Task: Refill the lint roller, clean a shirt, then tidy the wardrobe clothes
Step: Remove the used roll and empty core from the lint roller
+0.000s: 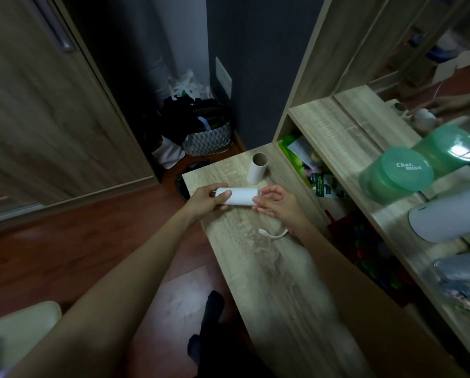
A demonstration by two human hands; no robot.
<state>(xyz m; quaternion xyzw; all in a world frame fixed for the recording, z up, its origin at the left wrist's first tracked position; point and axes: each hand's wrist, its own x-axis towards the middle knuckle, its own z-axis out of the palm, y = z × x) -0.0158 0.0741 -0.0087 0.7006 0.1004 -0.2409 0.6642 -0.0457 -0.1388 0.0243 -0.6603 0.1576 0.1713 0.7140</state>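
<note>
I am looking down at both hands working over a pale wooden table [272, 282]. They are holding a white roll [239, 196] between them, lying sideways just above the tabletop near its far end. My left hand [205, 199] is curling around the roll's left end, thumb on top and fingers wrapping underneath, so it is closed on the roll. My right hand [279, 204] is sitting at the roll's right end with its fingers half bent; the fingertips are touching the rim, though I cannot tell whether they are pinching it or reaching into the core.

Just beyond the roll, an empty cardboard tube [258, 168] is standing upright on the table, apart from the hands. Nearer to me, a thin white curved strip [274, 234] is lying flat on the wood beside my right wrist, partly hidden by it, and some crumpled clear wrapping [258, 242] is lying just beside that.

To the right, a shelf unit [345, 148] is running alongside the table. On its upper board a green tub [396, 173] with white lettering on its lid is resting next to a white container [449, 214]. On the floor in the far corner a patterned bag [208, 137] is sitting against the dark wall, with dark items piled on it.
</note>
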